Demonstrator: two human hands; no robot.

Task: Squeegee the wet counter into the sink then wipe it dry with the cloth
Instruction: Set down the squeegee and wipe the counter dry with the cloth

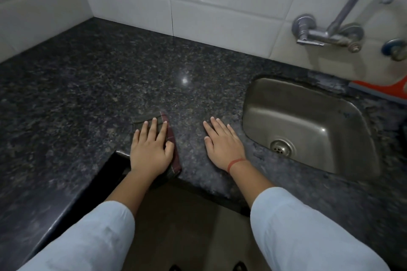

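A dark speckled granite counter (110,72) wraps round an inner corner. My left hand (150,149) lies flat on a dark folded cloth with a reddish checked edge (170,136) near the counter's front edge, fingers spread and pressing it down. My right hand (222,143) rests palm down on the bare counter just left of the steel sink (308,121), holding nothing; a red thread circles its wrist. The orange squeegee (383,88) lies on the counter behind the sink at the right edge, only partly in view.
A wall-mounted chrome tap (326,35) with a long spout rises above the sink against white tiles. The sink drain (280,147) sits at the basin's near side. The counter's front edge drops to the floor between my arms.
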